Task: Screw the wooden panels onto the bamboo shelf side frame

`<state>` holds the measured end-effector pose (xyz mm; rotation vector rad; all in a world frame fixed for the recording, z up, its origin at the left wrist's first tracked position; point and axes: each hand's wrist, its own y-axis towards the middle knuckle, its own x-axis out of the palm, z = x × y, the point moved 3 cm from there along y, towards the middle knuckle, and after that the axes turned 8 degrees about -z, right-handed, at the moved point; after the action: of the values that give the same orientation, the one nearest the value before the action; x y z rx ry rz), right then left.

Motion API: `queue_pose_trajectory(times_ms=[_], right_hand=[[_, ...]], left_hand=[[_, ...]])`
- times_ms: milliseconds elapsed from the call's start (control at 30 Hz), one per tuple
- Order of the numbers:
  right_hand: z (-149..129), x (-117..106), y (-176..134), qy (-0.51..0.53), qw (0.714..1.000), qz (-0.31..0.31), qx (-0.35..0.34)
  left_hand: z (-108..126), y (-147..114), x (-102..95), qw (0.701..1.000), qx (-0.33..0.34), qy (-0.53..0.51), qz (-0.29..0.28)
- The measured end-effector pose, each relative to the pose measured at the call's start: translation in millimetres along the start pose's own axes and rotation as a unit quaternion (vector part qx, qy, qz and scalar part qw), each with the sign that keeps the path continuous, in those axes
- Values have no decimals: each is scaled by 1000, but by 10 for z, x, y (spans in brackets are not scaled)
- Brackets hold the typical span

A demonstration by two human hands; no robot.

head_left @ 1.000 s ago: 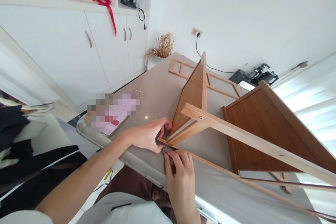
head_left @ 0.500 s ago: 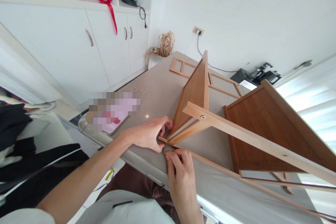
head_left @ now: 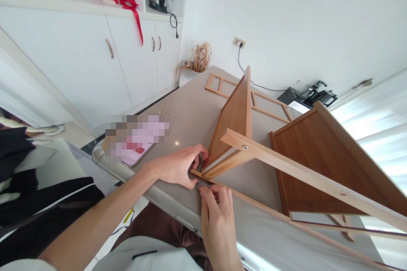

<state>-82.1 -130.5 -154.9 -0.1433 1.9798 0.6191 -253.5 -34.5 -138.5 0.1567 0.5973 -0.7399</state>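
Note:
A partly assembled wooden shelf frame stands on its side on the table, with an upright wooden panel [head_left: 233, 114] between two long rails. My left hand [head_left: 181, 166] is curled round the lower corner, thumb and fingers gripping the end of the near rail [head_left: 251, 198]. Just beside it, my right hand [head_left: 218, 205] pinches a thin metal piece [head_left: 199, 183] that looks like a hex key, its tip against the rail's outer side near the joint. My fingers hide most of it. The upper rail [head_left: 286, 159] carries a bolt head [head_left: 244, 147] near its end.
Several small metal screws [head_left: 168, 113] lie on the table [head_left: 187, 112] beyond a phone [head_left: 140, 146] whose picture is blurred. A second panel [head_left: 321, 161] rises at the right. Flat ladder-like wooden frames [head_left: 216, 84] lie at the back, near a black appliance [head_left: 313, 95].
My right hand has shifted slightly down and left, with its fingers drawn closer together. My left hand keeps its hold on the corner. The view has tilted a little.

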Motion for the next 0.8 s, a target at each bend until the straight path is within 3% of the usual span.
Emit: queue_pose_trajectory(times_ms=[800], right_hand=[[-92, 9, 68, -31, 999, 9, -12]], left_hand=[[-22, 0, 22, 1000, 8, 5, 13]])
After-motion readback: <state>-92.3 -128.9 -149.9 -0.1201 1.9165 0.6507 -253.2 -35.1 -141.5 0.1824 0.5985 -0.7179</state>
